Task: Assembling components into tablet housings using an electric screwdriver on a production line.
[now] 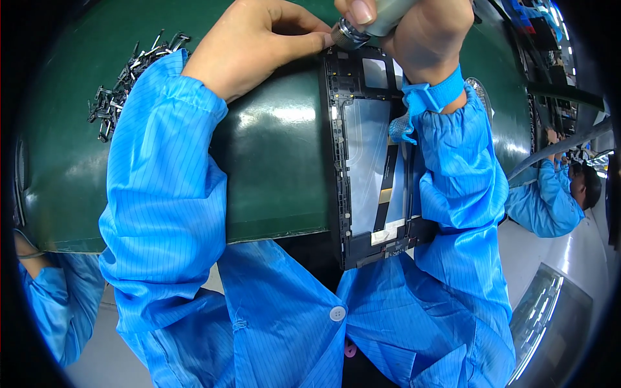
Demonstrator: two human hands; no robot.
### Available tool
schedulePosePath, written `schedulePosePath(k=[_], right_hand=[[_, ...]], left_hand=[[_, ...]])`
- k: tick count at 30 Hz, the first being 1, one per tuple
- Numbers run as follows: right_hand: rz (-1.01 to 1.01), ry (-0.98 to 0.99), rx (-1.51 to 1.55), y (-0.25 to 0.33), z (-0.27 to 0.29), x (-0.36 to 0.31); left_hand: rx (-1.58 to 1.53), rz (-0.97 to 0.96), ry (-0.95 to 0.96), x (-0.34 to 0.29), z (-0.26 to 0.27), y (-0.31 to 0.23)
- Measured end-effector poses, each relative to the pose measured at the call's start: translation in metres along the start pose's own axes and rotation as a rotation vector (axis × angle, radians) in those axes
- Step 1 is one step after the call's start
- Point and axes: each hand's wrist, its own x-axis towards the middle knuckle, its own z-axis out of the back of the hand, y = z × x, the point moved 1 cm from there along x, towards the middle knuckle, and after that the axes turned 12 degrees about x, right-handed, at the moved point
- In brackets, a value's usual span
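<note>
My right hand (pixel 430 29) is wrapped round a thick pale electric screwdriver (pixel 387 14) with a knurled metal collar. Its collar is tilted down at the far end of an open tablet housing (pixel 369 149); the bit is hidden. A black frame, silvery panels and a dark ribbon cable show in the housing, and its near end juts past the table edge. My left hand (pixel 259 42) is at the housing's far left corner, thumb and fingers closed together beside the collar. What they pinch, if anything, cannot be made out.
Left of my left sleeve lies a heap of small black and silver parts (pixel 132 81) on the green table mat (pixel 275 174). A blue wrist strap (pixel 433 97) circles my right wrist. Co-workers in blue sleeves sit at the right (pixel 546 200) and lower left (pixel 61 304).
</note>
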Motion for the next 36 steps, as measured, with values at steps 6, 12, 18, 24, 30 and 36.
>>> schedulePosePath(k=[6, 12, 18, 24, 30, 36], right_hand=[[0.020, 0.021, -0.021, 0.001, 0.000, -0.001], [-0.041, 0.003, 0.043, -0.003, -0.005, 0.002], [-0.014, -0.030, 0.092, -0.005, -0.001, 0.001], [0.028, -0.103, 0.133, -0.004, -0.005, 0.002], [-0.020, -0.150, 0.062, -0.007, -0.015, 0.005], [-0.055, -0.168, 0.092, 0.004, -0.003, 0.005]], left_hand=[[0.013, 0.014, -0.003, 0.000, -0.001, -0.001], [-0.023, 0.023, 0.002, -0.003, 0.001, 0.002], [0.011, 0.014, 0.044, -0.002, 0.001, -0.007], [0.008, 0.021, 0.033, -0.004, 0.005, -0.020], [-0.085, -0.002, -0.145, -0.016, 0.011, -0.015], [0.516, -0.175, -0.177, -0.134, -0.043, -0.134]])
